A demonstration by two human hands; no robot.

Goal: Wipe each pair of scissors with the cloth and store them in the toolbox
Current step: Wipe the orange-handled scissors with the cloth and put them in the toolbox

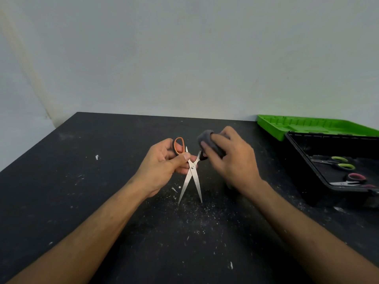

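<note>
My left hand [164,160] holds a pair of orange-handled scissors [191,177] by one handle loop, above the middle of the table. Their blades are spread apart and point down toward me. My right hand [231,160] grips a bunched grey cloth [207,138] and presses it around the scissors' other handle, which is hidden under the cloth. At the right stands the black toolbox [303,169], lid off. Inside it lie green-handled scissors [340,162] and pink-handled scissors [352,179].
A green tray insert [272,128] lies behind the toolbox against the pale wall. The black table [82,181] is speckled with white flecks and dust, thickest under the scissors. Its left edge runs diagonally at the far left.
</note>
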